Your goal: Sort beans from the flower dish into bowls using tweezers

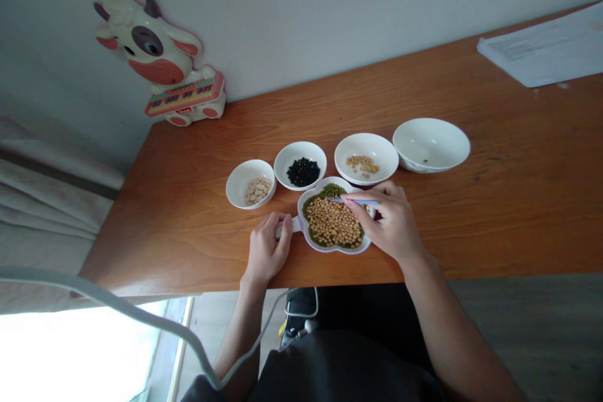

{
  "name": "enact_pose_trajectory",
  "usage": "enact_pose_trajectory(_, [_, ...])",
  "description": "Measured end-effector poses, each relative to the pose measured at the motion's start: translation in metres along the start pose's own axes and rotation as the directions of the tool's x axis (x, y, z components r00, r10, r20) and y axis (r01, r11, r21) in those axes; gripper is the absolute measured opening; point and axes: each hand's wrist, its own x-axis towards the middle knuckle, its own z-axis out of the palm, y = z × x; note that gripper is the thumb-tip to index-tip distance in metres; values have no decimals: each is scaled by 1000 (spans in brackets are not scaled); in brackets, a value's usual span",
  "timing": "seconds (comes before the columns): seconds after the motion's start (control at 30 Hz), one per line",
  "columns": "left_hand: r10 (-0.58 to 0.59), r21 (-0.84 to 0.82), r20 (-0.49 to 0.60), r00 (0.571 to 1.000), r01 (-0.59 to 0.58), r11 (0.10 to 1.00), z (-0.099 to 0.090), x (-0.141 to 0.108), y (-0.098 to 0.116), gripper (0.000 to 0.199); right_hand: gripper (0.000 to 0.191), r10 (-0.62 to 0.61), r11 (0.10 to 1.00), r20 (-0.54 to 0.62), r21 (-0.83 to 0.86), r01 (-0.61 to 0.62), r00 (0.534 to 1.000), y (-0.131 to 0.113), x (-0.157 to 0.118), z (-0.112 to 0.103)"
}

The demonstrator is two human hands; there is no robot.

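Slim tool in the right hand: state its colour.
The slim tool is bluish-purple, in the head view.

A glossy, varnished-looking finish is shown by the wooden bench, its grain visible. Light is reflected by the smooth, glazed-looking bowls. Smooth plastic is suggested by the cow toy and the scalloped pan. Matt paint is suggested on the wall, creased cloth by the curtain, and paper by the sheet.

Left hand grips the handle of a scalloped dish containing tan and green beans; right hand pinches a slim tool, tip at the beans; four white bowls stand beyond on the wooden table.
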Motion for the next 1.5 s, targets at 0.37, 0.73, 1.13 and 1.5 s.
enact_pose_trajectory(0.37, [-4,8,1,1000,4,1000,0,0,0,38,13,6,1000,23,6,-6,1000,-1,0,0])
enact_pose_trajectory(0.73, [-2,2,-1,1000,2,1000,1,0,0,37,12,-18,1000,-24,9,19,1000,-1,0,1])
enact_pose_trajectory(1.13, [10,0,0,1000,-10,1000,1,0,-2,37,18,-22,998,-305,-61,3,952,-7,0,-6])
enact_pose_trajectory(1.5, [15,8,-9,1000,-15,1000,2,-1,-3,37,19,43,989,-513,-102,-111,857,-5,2,-9])
